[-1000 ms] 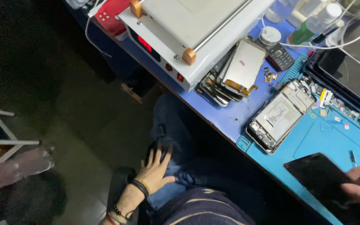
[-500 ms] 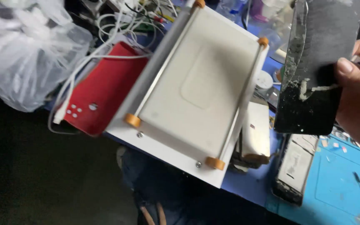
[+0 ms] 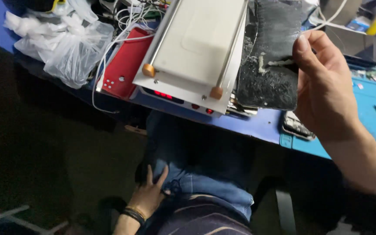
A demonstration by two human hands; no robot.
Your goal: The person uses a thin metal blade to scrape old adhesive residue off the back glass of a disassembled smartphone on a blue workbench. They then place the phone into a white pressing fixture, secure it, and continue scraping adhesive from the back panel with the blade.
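Head view, only view available. The right hand (image 3: pixel 327 93) is holding a black phone screen panel (image 3: pixel 268 61) up over the bench, thumb on its face and fingers closed behind its right edge, so the grip is clamped on the panel. The panel is hanging upright just right of the white heating-plate machine (image 3: pixel 194 48), its face showing pale adhesive residue and scuffing. Nothing is lying on the machine's plate.

The left hand (image 3: pixel 151 196) is resting flat on the person's jeans-clad thigh, fingers spread and apart, holding nothing.

To the left of the machine a red box (image 3: pixel 125 65) is sitting with white cables draped over it, and further left a clear plastic bag (image 3: pixel 66 48) is bunched up. At the near right an opened phone body (image 3: pixel 297 126) is lying at the edge of the blue work mat (image 3: pixel 366 117).

Judgement on progress: the panel appears already separated from a phone; residue is remaining on it, and it is not yet set on the plate or mat.
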